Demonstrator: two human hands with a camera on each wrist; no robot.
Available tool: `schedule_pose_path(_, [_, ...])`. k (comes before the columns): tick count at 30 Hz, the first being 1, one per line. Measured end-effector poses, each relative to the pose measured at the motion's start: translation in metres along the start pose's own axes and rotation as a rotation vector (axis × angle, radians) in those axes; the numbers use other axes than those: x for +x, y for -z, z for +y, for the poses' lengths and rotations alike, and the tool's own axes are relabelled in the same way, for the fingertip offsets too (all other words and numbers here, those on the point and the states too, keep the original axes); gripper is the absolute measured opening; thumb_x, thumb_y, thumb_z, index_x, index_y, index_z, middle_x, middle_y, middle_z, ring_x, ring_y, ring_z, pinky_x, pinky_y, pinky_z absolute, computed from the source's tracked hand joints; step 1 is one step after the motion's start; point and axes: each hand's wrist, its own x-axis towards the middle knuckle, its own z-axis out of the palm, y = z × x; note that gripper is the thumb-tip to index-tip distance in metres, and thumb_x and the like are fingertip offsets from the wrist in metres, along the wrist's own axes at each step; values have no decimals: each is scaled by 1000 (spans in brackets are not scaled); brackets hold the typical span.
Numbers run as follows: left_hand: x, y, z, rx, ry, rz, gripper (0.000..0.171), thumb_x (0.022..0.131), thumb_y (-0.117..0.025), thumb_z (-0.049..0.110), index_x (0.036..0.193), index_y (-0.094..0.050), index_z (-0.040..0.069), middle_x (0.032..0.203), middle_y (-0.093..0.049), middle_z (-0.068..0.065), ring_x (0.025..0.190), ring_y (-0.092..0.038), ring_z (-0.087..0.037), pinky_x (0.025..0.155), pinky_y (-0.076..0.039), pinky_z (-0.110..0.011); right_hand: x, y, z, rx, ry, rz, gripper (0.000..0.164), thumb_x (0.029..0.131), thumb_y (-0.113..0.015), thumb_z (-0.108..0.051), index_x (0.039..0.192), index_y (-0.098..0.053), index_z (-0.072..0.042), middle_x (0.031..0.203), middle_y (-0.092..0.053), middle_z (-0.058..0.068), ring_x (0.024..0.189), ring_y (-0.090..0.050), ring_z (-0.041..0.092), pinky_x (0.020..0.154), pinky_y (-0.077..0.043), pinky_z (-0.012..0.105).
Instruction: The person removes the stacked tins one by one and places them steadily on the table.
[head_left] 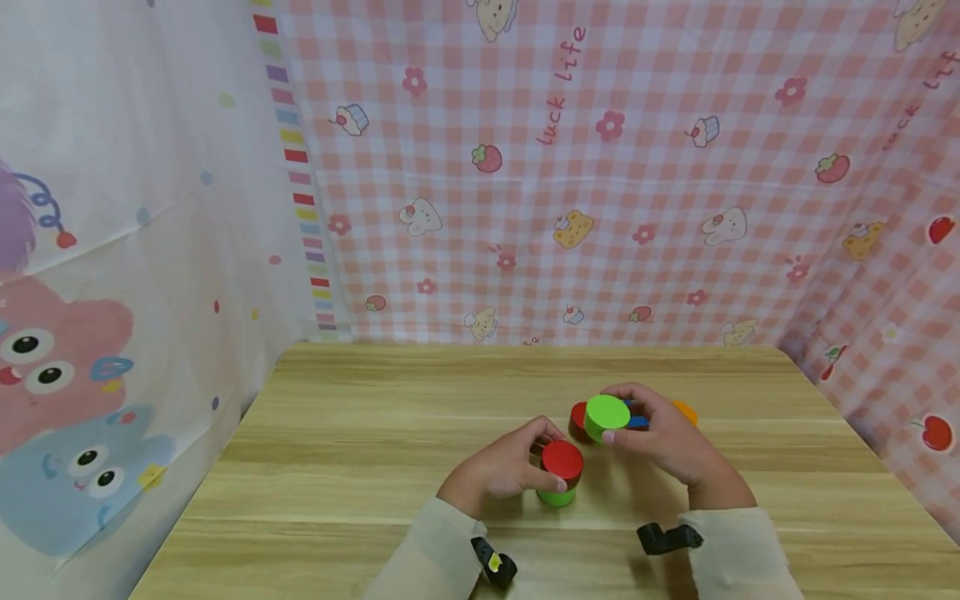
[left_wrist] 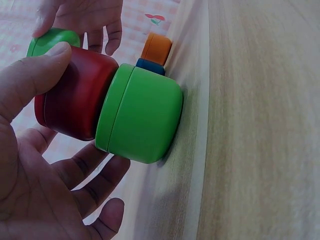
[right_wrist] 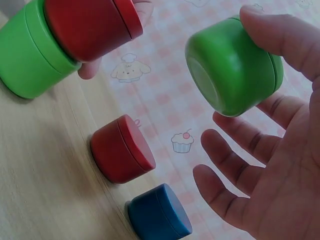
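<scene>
My left hand point(head_left: 506, 467) grips a red round lidded jar point(left_wrist: 82, 92) between thumb and fingers. That jar sits on top of a green lidded jar point(left_wrist: 142, 115), which stands upright on the table. In my right hand point(head_left: 671, 437) a second green jar point(right_wrist: 232, 67) is pinched by thumb and fingers, raised off the table with its underside visible in the right wrist view. Another red jar point(right_wrist: 122, 150) stands on the table behind it, with a blue jar point(right_wrist: 160, 212) nearby. The right hand partly hides the blue jar in the head view.
Beyond the right hand stands an orange jar point(head_left: 686, 412), partly hidden. The wooden table point(head_left: 360, 417) reaches back to a pink checked cloth point(head_left: 450, 192). A white cloth with cartoon figures point(head_left: 150, 250) hangs at the left.
</scene>
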Motion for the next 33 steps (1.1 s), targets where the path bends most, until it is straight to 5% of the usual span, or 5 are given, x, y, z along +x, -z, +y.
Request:
schedule_pose_path(24, [1, 0, -1, 9, 10, 4, 47, 88, -86, 16, 125, -58, 27, 122, -62, 8, 116, -59, -13, 109, -45, -45, -3, 16, 9, -57, -159, 213, 63, 97, -78, -29, 150, -51, -9, 146, -48, 19, 125, -53, 36, 91, -51, 31])
schedule_pose_path(33, [1, 0, -1, 16, 6, 3, 47, 88, -86, 18, 125, -58, 27, 122, -62, 7, 115, -59, -14, 108, -45, -44, -7, 25, 11, -19, -222, 280, 70, 98, -77, -32, 156, -45, -8, 153, -45, 22, 134, -49, 38, 86, -50, 17])
